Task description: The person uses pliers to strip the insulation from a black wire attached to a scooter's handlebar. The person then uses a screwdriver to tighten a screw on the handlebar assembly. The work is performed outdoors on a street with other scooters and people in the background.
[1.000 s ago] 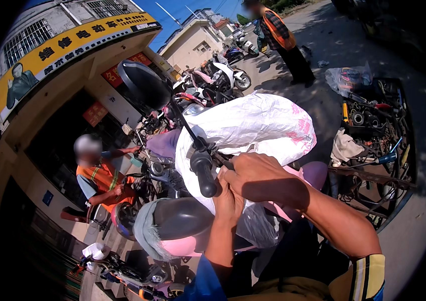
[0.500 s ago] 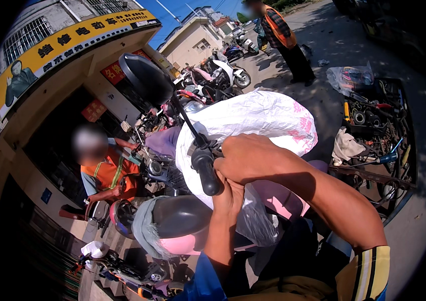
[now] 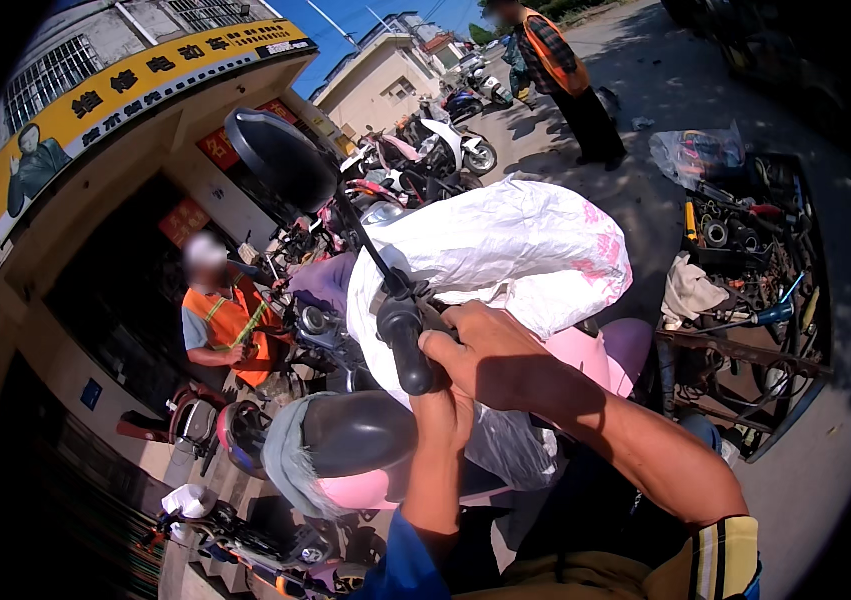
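A pink scooter (image 3: pixel 580 355) stands before me, its front draped in a white sheet with pink print (image 3: pixel 505 235). Its black handlebar grip (image 3: pixel 409 350) points toward me, with a black mirror (image 3: pixel 280 158) on a stem above it. My right hand (image 3: pixel 485 350) is closed just right of the grip, thumb and fingers drawn together; what they hold is hidden. From below, my left hand (image 3: pixel 440 408) reaches up behind the grip's end, close against the right hand, its fingers mostly hidden. The dark seat (image 3: pixel 360 433) lies to the left, with a grey cloth (image 3: pixel 292 455) over it.
A tray of tools and parts (image 3: pixel 745 245) stands at right, with a beige rag (image 3: pixel 690 290) at its edge. A person in an orange vest (image 3: pixel 235 325) is among scooters at left; another person (image 3: pixel 565 80) stands farther back. Clear plastic (image 3: pixel 515 445) hangs below my hands.
My right hand has moved slightly down and its wrist has turned, the thumb now showing beside the grip. My left hand is a little lower. The person at left has straightened and shifted right.
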`<state>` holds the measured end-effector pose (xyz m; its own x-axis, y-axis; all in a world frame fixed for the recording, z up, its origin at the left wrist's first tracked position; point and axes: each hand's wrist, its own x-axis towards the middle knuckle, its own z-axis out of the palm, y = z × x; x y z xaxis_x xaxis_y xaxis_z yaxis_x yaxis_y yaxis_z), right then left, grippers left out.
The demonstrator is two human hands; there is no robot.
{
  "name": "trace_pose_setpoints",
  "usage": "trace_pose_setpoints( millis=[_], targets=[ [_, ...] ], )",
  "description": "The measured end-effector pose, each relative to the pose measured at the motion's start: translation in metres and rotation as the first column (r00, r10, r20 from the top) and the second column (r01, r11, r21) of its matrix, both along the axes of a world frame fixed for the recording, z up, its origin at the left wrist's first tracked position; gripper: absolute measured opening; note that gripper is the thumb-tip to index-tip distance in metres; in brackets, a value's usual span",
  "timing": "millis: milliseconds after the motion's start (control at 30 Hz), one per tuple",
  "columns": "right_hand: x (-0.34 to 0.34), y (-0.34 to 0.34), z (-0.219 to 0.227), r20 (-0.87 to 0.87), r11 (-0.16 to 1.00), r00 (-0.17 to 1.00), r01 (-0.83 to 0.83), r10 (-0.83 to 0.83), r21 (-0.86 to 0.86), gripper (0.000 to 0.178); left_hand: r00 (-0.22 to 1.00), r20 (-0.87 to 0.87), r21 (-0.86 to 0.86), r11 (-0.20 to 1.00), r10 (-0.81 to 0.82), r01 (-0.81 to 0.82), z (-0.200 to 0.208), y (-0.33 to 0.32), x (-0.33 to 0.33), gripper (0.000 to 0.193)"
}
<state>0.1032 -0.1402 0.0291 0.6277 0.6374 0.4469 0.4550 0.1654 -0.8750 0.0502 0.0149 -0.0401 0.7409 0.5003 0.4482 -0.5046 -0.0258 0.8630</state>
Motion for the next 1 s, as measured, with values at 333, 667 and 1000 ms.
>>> trace_pose_setpoints(
  millis=[333, 667, 1000],
  targets=[
    [-0.016, 0.004, -0.009, 0.223, 0.974, 0.948, 0.215, -0.225, 0.071, 0.047, 0.798, 0.561, 0.500, 0.680, 0.218, -0.537, 0.042, 0.002, -0.017, 0.025],
    [-0.006, 0.023, -0.029, 0.057, 0.970, 0.974, 0.211, -0.219, 0.120, 0.035, 0.837, 0.531, 0.446, 0.796, 0.132, -0.409, 0.042, 0.002, 0.009, 0.037],
    [-0.012, 0.031, -0.028, 0.000, 0.962, 0.970, 0.242, -0.244, 0.129, 0.034, 0.831, 0.534, 0.450, 0.780, 0.156, -0.435, 0.042, 0.003, 0.012, 0.032]
  ],
)
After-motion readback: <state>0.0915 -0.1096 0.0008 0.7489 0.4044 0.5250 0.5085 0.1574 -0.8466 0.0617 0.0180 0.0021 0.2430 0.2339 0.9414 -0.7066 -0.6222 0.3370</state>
